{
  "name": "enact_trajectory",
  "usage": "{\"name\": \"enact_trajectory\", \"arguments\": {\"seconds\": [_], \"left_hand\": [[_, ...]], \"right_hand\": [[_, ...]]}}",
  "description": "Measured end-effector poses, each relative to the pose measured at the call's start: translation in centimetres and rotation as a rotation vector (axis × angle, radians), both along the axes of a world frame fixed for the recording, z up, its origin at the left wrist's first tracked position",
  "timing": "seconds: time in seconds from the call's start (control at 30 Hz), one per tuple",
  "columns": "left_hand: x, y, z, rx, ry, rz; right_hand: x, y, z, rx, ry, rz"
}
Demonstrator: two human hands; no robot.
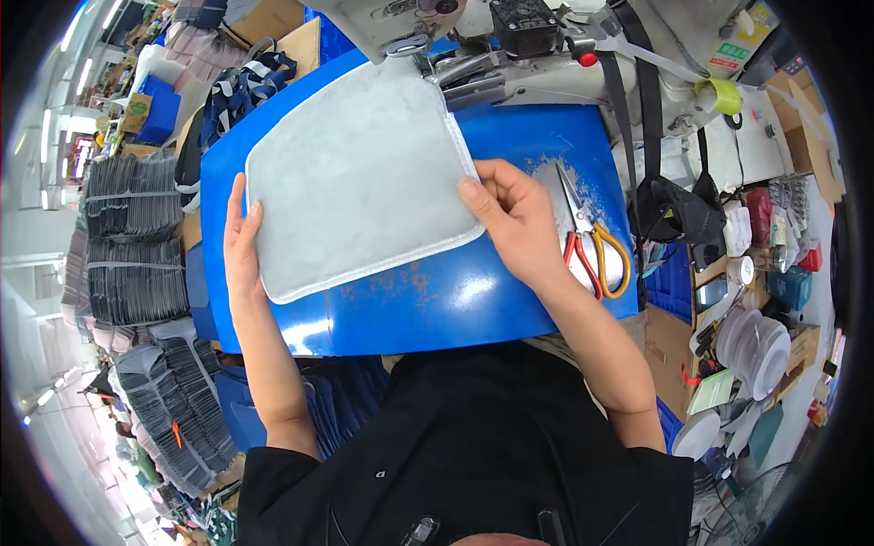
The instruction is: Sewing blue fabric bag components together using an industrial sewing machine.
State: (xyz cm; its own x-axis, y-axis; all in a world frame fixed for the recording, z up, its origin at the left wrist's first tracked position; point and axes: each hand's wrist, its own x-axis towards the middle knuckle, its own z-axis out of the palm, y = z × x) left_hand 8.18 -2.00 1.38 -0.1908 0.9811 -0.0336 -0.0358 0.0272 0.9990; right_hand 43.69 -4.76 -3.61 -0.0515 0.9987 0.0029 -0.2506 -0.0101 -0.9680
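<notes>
Closest to camera: black shirt [473, 437], below and between both hands. Then by size:

Blue tabletop [410, 328]: under both hands, runs out past each.
Sewing machine [583, 86]: ahead of the hands, mostly on the right-hand side.
Grey panel [355, 191]: the workpiece, between the hands above the tabletop. Rounded corners, pale bound edge. Far end reaches the machine head; can't tell if it sits under the foot.
Stacks of dark panels [135, 223]: strapped, well out left of the left hand.
Black straps [648, 118]: hanging ahead and to the right of the right hand.
Left hand [241, 253]: at the panel's left edge, thumb against it, fingers extended; grip underneath hidden.
Right hand [521, 214]: pinching the right edge, thumb on top, fingers curled.
Scissors [580, 220]: just right of the right hand, blades pointing away, one red handle, one orange. Nobody holding them.
Red knob [588, 60]: on machine, ahead of the right hand.
</notes>
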Motion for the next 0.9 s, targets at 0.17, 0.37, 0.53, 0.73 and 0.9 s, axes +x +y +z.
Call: {"name": "enact_trajectory", "arguments": {"seconds": [0.17,0.37,0.53,0.73,0.9], "left_hand": [[-0.3,-0.5,-0.2,0.006,0.081,-0.015],[0.0,-0.4,-0.2,0.009,0.106,-0.026],[-0.3,-0.3,-0.3,0.014,0.131,-0.028],[-0.5,0.2,-0.3,0.054,0.124,-0.048],[-1.0,1.7,0.0,0.092,0.111,-0.043]], "right_hand": [[-0.3,-0.7,1.3,-0.032,0.222,0.064],[-0.3,-0.7,0.4,-0.083,0.33,0.072],[-0.6,-0.7,0.8,-0.087,0.349,0.065],[-1.2,-1.2,0.6,-0.103,0.374,-0.001],[-1.8,0.8,0.7,-0.117,0.476,0.0]]}}
